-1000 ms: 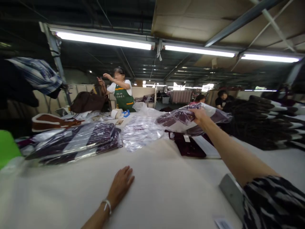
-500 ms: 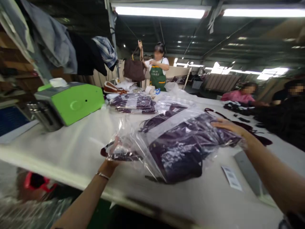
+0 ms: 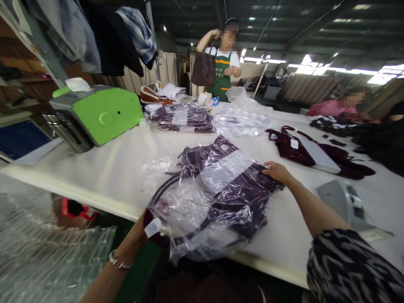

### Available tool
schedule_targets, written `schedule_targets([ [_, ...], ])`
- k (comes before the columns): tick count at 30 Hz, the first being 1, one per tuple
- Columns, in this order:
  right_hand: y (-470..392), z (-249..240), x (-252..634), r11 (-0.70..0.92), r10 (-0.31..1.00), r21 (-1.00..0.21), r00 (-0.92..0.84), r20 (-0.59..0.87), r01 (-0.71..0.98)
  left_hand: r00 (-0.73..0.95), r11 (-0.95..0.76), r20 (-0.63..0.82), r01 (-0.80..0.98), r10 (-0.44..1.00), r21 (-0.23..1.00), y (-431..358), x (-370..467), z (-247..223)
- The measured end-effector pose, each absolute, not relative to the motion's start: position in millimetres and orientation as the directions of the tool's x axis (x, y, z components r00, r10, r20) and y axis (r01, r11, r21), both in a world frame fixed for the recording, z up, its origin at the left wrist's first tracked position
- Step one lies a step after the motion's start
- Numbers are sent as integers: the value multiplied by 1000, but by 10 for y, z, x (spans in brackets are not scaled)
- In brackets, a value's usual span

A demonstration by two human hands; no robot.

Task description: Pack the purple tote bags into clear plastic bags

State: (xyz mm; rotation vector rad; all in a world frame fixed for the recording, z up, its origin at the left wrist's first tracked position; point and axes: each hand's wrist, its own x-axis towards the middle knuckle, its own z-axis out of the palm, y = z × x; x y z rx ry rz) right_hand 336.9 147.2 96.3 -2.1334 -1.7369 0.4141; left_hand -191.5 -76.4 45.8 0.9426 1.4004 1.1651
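Note:
A dark purple handbag (image 3: 243, 206) with a pale paper band lies in a clear plastic bag (image 3: 189, 202) at the table's front edge. Its strap loops out toward the left, near a white tag (image 3: 153, 227). My right hand (image 3: 277, 172) is closed on the right edge of the wrapped handbag, thumb and fingers pinching it. On the left, my left hand (image 3: 162, 207) is under the plastic, among the straps; film and glare hide its fingers. A maroon edge crosses near that wrist.
A green machine (image 3: 109, 115) stands at the left beside a steel cylinder. Wrapped purple packs (image 3: 183, 118) lie behind. On the right are a maroon bag (image 3: 293, 147) and a grey device (image 3: 341, 202). Across the table, a person in a green apron (image 3: 222, 75) holds a brown bag.
The wrapped handbag has come lower and nearer to me, now flatter on the table. My left hand has moved down with it. The person opposite has brought the brown bag to the shoulder.

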Motion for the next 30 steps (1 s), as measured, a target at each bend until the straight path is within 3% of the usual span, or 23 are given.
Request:
schedule_targets([
  [5, 1727, 1095, 3228, -200, 963, -143, 222, 155, 969, -72, 440, -434, 96, 898, 893, -1086, -1921, 605],
  [8, 1571, 1239, 2949, -67, 940, -246, 143, 308, 967, -171, 450, -427, 130, 888, 883, -1176, -1999, 589],
  [12, 698, 1326, 2415, 356, 911, -458, -194, 364, 814, -211, 434, -397, 173, 893, 884, -1211, -2063, 489],
  [16, -433, 1066, 1894, 706, 707, -405, -602, 370, 581, -183, 412, -374, 271, 909, 870, -1183, -1992, 461],
  [21, -1046, 616, 1469, 804, 592, -297, -739, 323, 515, -127, 401, -380, 311, 916, 862, -1111, -1883, 478],
  [25, -1021, 443, 1344, 805, 593, -287, -698, 402, 519, -89, 410, -403, 307, 911, 859, -1081, -1854, 502],
  [28, -982, 450, 1328, 837, 546, -319, -660, 516, 444, -108, 369, -361, 456, 926, 810, -1103, -1826, 583],
  [30, -999, 506, 1320, 847, 532, -358, -638, 556, 394, -174, 276, -215, 631, 961, 725, -1149, -1793, 648],
])
